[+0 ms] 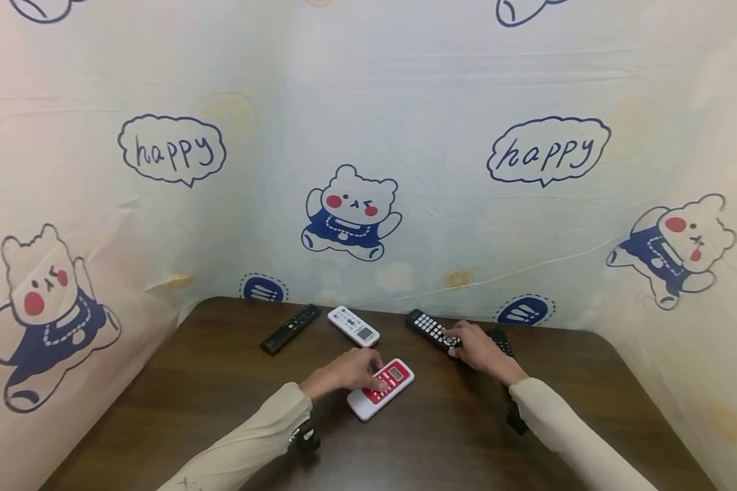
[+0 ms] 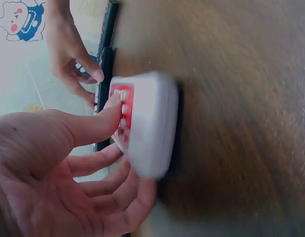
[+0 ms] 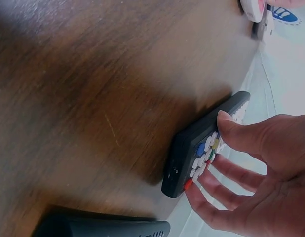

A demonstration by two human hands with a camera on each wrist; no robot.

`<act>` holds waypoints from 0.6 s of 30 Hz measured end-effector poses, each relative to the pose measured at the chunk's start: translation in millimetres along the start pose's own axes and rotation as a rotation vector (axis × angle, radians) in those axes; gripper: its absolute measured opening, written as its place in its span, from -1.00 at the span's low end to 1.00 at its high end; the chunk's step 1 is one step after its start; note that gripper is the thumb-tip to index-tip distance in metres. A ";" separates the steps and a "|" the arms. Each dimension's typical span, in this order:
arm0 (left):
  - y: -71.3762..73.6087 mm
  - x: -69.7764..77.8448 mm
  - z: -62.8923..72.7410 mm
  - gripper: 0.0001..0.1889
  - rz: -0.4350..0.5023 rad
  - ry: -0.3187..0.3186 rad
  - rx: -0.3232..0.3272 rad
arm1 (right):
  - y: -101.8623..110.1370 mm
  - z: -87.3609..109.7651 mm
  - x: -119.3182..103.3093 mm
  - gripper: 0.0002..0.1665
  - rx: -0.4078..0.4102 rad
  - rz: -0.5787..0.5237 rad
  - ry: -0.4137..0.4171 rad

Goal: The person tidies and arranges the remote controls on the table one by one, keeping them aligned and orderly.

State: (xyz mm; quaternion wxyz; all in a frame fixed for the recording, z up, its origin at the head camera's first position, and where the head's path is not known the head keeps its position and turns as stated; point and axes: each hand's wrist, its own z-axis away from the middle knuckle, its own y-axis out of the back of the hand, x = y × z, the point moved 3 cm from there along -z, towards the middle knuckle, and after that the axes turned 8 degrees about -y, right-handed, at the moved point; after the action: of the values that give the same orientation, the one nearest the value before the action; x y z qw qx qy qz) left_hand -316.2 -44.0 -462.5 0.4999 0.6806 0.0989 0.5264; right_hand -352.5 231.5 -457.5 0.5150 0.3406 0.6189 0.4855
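Observation:
A white remote control with a red button panel (image 1: 368, 407) is in my left hand (image 1: 351, 369). The thumb lies on its buttons and the other fingers curl along its far side in the left wrist view. To the right, my right hand (image 1: 480, 349) grips a black remote control with white buttons (image 1: 427, 328) by its edges. In the right wrist view, the thumb (image 3: 236, 133) is at one edge and the fingers reach the opposite edge. That remote also has a few coloured buttons, and its lower part is partly covered by the hand.
A slim black remote (image 1: 291, 329) and a white remote with a small screen (image 1: 353, 326) lie at the back of the brown wooden table (image 1: 442, 436). Another black remote (image 1: 516, 417) lies partly hidden under the right forearm. A printed curtain (image 1: 442, 225) surrounds the table's back and sides.

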 end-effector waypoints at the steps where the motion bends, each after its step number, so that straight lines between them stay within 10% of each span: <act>1: -0.7 0.4 -0.5 -0.62 0.026 0.018 0.003 | 0.7 -0.4 0.9 -0.49 -0.004 -0.009 0.004; 18: -1.6 1.9 0.3 -0.63 0.133 0.209 0.031 | 9.4 -18.1 20.0 -0.46 -0.160 -0.325 -0.130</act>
State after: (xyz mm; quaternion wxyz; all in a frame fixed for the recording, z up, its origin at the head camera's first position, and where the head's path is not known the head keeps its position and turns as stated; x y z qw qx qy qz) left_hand -314.5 -42.1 -462.6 0.4403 0.6349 0.1132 0.6247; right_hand -375.5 248.2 -454.7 0.6511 0.2248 0.5906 0.4204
